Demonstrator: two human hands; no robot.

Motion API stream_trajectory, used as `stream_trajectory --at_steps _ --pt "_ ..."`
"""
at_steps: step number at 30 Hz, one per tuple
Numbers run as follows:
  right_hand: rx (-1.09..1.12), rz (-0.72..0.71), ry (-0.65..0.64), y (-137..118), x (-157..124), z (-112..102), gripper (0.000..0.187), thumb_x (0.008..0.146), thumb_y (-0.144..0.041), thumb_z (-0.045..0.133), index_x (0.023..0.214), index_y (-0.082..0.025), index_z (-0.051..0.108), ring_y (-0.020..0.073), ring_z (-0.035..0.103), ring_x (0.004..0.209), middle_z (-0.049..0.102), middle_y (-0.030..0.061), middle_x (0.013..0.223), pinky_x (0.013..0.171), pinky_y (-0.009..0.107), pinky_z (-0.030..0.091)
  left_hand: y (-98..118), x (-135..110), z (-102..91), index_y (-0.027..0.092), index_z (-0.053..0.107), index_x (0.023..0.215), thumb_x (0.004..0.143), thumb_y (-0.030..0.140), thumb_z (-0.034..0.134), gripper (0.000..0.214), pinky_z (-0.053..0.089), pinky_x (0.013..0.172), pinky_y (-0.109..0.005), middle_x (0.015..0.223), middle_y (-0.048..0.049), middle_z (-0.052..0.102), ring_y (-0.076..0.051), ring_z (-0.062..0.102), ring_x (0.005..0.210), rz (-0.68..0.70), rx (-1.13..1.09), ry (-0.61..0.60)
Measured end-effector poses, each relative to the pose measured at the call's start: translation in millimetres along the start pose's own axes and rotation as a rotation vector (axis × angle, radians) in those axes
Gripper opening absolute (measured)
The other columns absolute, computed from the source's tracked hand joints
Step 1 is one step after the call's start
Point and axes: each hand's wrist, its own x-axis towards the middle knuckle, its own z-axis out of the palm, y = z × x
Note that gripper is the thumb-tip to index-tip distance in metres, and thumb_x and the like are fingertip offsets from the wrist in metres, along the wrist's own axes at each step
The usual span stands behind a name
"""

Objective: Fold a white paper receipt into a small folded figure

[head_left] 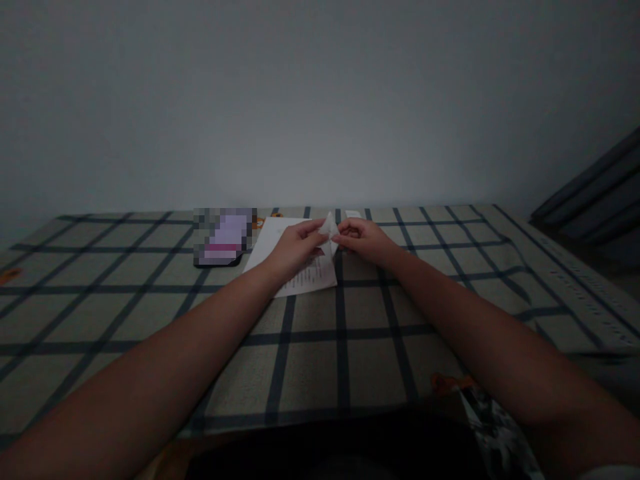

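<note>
A small piece of white paper [329, 227], peaked as if folded, stands between my two hands at the middle of the table. My left hand [296, 250] pinches it from the left, thumb and fingers around its edge. From the right, the fingertips of my right hand [366, 239] close on the same paper, with the other fingers curled in. Beneath my left hand lies a printed white sheet [267, 235] with lines of text too small to read. Whether the small paper is part of that sheet, I cannot tell.
A phone [227, 233] with a lit, blurred screen lies left of the sheet. Another white slip [353, 214] shows behind my right hand. A checked cloth [320, 360] covers the table, which meets a plain wall [320, 100]. Dark folded fabric [600, 193] hangs at the right.
</note>
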Motion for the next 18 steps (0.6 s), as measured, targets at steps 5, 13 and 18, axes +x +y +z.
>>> stream_trajectory --at_steps 5,13,18 --pt "-0.033 0.002 0.022 0.8 0.9 0.9 0.027 0.075 -0.036 0.07 0.089 -0.015 0.06 0.0114 0.056 0.065 0.06 0.0006 0.075 0.057 0.024 0.045 3.0 -2.5 2.7 0.021 0.068 0.116 0.067 0.018 0.067 0.049 0.039 0.05 -0.021 0.073 -0.0008 0.068 -0.009 0.052 0.053 0.006 0.03 -0.024" --pt "-0.059 -0.005 0.04 -1.0 1.5 2.4 0.027 0.073 -0.035 0.07 0.089 -0.015 0.059 0.0121 0.056 0.067 0.06 0.0007 0.075 0.059 0.025 0.044 2.9 -3.9 2.9 0.021 0.06 0.128 0.069 0.018 0.067 0.06 0.028 0.04 -0.02 0.066 0.0029 0.059 -0.006 0.041 0.042 -0.002 0.005 -0.041" --pt "0.008 -0.018 0.068 -3.0 2.3 4.0 0.029 0.072 -0.037 0.071 0.087 -0.016 0.057 0.0107 0.054 0.063 0.058 -0.0008 0.073 0.056 0.023 0.042 1.2 -0.9 2.5 0.023 0.052 0.136 0.068 0.019 0.07 0.071 0.031 0.043 -0.02 0.062 0.0055 0.055 -0.006 0.042 0.042 0.014 -0.014 -0.004"
